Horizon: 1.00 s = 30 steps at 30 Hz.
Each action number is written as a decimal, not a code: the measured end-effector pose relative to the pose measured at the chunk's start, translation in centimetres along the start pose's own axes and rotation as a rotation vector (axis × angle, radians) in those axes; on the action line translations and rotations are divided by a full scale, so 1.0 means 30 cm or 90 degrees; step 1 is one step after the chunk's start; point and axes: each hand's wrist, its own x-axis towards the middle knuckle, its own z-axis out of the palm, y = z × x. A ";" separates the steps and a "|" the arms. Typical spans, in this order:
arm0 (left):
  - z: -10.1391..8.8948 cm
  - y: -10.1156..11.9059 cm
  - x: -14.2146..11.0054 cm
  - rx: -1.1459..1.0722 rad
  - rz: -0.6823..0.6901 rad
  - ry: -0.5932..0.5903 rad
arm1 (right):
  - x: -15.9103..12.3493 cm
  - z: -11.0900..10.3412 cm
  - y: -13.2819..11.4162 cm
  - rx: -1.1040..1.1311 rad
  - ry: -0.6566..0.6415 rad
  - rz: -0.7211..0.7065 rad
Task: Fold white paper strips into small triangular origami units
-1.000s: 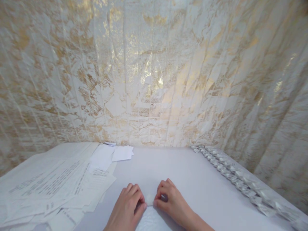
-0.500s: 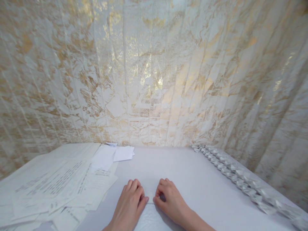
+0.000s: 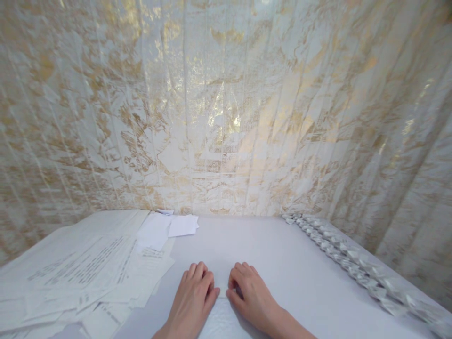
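Observation:
A white sheet of paper (image 3: 219, 319) lies on the white tabletop, low in the middle of the head view. Its far edge shows as a thin line between my two thumbs. My left hand (image 3: 193, 295) is closed at the sheet's left side, fingers curled and thumb pressed near the far edge. Opposite it, my right hand (image 3: 250, 294) is closed at the right side, thumb and curled fingers pinching the same edge. Only a narrow gap separates the hands. The fingertips beneath are hidden, and the sheet's near part runs out of view.
Printed papers (image 3: 88, 268) lie in a loose pile at the left, with small blank white paper pieces (image 3: 182, 226) at its back corner. Rows of folded paper pieces (image 3: 346, 263) line the table's right edge. A gold-patterned curtain (image 3: 226, 117) hangs behind the table.
The view has shifted very slightly. Both hands keep nearly the same place and grip on the sheet.

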 end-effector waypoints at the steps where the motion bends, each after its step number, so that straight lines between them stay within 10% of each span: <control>1: 0.000 -0.002 0.000 -0.002 -0.001 0.000 | -0.001 -0.001 -0.001 0.004 -0.001 -0.005; 19: 0.024 -0.018 0.011 -0.008 -0.019 0.021 | -0.025 -0.001 0.006 -0.202 -0.040 -0.298; 30: -0.001 -0.015 0.003 -0.082 0.015 0.023 | -0.103 -0.062 0.074 -0.100 -0.045 -0.245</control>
